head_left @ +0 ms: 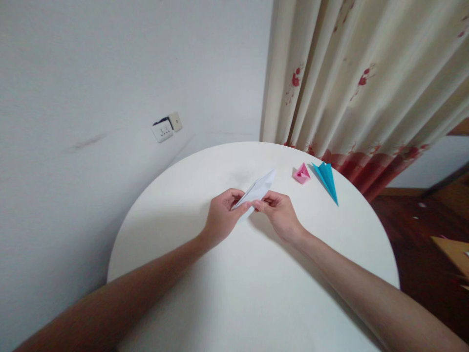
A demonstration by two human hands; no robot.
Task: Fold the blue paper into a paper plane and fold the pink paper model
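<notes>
A folded white paper [261,187] with a pointed far end is held just above the round white table [205,293]. My left hand [223,215] pinches its near end from the left. My right hand [280,212] pinches the same end from the right, fingertips touching the paper next to the left thumb. Both hands are over the middle of the table.
A small pink folded paper shape [301,173] and a blue folded paper dart [327,180] lie at the table's far right. A cream curtain with red flowers [366,83] hangs behind. A wall socket [165,127] sits on the white wall. Dark wooden floor [421,244] lies to the right.
</notes>
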